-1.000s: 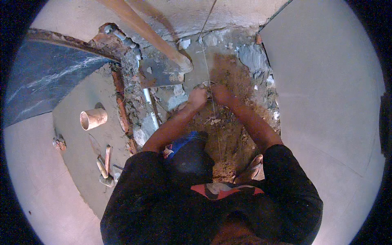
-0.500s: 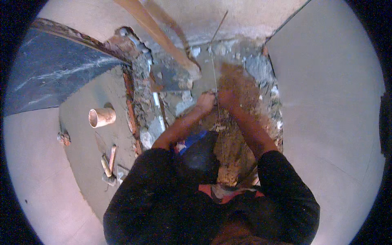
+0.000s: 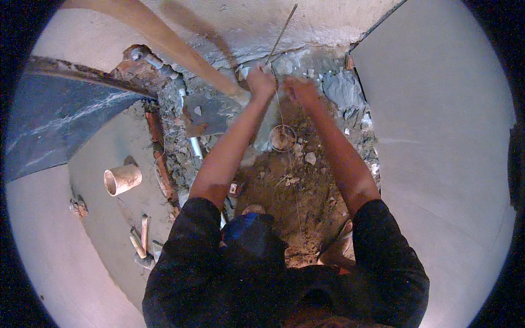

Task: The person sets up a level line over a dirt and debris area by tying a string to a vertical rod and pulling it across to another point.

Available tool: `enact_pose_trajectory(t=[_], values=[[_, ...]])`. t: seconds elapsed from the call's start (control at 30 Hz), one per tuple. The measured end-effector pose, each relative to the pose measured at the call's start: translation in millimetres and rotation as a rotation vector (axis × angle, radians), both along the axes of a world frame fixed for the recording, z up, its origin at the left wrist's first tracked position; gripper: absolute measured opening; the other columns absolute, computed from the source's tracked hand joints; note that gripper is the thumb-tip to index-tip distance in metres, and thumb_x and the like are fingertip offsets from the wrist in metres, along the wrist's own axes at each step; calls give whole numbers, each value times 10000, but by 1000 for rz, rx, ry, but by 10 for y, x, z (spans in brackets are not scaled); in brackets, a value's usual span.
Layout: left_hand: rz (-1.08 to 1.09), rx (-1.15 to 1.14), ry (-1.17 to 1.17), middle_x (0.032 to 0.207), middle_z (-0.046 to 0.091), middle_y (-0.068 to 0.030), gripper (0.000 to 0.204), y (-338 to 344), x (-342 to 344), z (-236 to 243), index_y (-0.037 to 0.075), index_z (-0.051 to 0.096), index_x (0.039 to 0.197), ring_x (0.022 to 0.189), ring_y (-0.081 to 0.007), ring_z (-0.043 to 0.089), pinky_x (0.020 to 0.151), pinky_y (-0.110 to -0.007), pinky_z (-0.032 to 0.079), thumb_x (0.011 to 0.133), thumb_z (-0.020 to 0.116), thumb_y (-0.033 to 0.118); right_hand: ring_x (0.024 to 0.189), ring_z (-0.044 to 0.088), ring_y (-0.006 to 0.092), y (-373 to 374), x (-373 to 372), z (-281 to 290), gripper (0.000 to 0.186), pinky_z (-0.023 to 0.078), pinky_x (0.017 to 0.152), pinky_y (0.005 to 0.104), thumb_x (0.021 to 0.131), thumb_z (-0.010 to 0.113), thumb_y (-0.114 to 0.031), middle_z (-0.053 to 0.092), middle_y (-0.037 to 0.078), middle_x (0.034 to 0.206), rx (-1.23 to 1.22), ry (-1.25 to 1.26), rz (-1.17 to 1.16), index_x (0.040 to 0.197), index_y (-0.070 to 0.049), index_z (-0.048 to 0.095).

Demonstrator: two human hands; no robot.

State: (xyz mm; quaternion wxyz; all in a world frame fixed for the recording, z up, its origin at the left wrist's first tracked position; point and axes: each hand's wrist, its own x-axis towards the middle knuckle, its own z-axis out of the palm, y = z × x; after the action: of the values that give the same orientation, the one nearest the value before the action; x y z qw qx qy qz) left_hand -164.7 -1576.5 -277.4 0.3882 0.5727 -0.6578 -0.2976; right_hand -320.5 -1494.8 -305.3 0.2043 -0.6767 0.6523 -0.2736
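Note:
My left hand (image 3: pixel 261 82) is closed at the foot of a thin rod (image 3: pixel 282 31) that leans against the far wall. A taut string (image 3: pixel 280 106) runs from there toward me. What the fingers grip is too small to make out. Just right of the string is my right hand (image 3: pixel 299 90), its fingers bent but smeared by motion. Below both hands, a round pipe mouth (image 3: pixel 283 138) opens in the dug soil (image 3: pixel 262 175). Left of my left hand slants a thick wooden handle (image 3: pixel 180 52), its lower end partly behind my wrist.
A short pipe piece (image 3: pixel 123 179) and wooden-handled tools (image 3: pixel 141 236) lie on the grey floor at left. A white pipe (image 3: pixel 196 147) and broken brick edge (image 3: pixel 164 177) border the trench. Crumpled grey plastic (image 3: pixel 343 90) lies at right beside the large grey panel (image 3: pixel 437 126).
Both hands have moved away from me, from over the soil to the foot of the rod. The pipe mouth has come into sight. The view has shifted a little.

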Motion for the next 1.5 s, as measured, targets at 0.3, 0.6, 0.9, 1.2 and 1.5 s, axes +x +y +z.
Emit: enact_pose_trajectory(t=[0.3,0.6,0.9,1.2,1.5], values=[[49,-5,-14,756,636,-256,286,-350,-643,-443,-45,651,746,740,-434,619,709,-492,492,653,656,225,810,662,350,-952,-786,-1067,319,485,712,487,788,598,-356,684,153,852,171,723,123,923,-72,649],[101,-47,-65,749,659,-247,348,-591,-55,-405,-84,648,739,734,-433,646,722,-484,519,667,725,248,790,670,305,-1273,-161,-660,282,496,730,452,809,608,-307,693,127,848,224,355,20,973,-85,667],[118,196,38,799,695,-213,284,-513,-154,-221,-55,689,776,755,-355,688,723,-424,536,678,731,209,778,677,260,-1226,-353,-761,304,515,766,379,822,606,-296,711,86,921,-94,246,217,1082,-154,673],[136,198,5,779,695,-212,259,-554,-136,-263,-53,704,772,716,-332,687,688,-410,540,660,738,178,614,640,224,-1244,-177,-403,249,513,638,359,851,571,-305,682,94,725,148,-19,31,938,-110,700],[277,246,84,851,673,-264,319,-524,-167,-474,-91,648,850,824,-398,675,754,-454,538,648,739,138,588,612,300,-1325,-72,-294,318,493,632,437,793,613,-290,639,173,658,339,-185,-94,775,24,658]])
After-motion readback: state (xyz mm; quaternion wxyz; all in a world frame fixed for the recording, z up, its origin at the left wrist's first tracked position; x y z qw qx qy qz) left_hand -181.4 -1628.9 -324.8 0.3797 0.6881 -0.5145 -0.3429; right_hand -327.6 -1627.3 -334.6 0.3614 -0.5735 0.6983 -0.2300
